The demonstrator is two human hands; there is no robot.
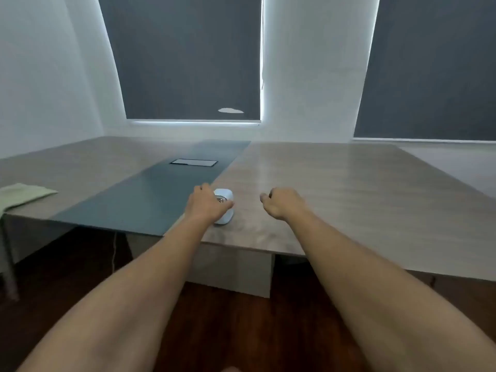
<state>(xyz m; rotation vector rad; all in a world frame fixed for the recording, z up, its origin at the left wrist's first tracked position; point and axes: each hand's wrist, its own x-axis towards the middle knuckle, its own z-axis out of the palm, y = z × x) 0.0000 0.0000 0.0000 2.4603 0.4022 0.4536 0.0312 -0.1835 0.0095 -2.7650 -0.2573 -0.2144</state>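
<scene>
A small white rounded box-like device with a metal disc on top stands near the front edge of the table. My left hand is round its left side, with the thumb curled across its front below the disc. My right hand hovers a little to the right of the device, apart from it, fingers curled inward and holding nothing. Most of the device's left side is hidden behind my left hand.
A dark blue-grey strip runs down the table's middle with a rectangular cable hatch in it. A pale green cloth lies at the table's left edge. Dark window blinds cover the wall behind. Wooden floor lies below.
</scene>
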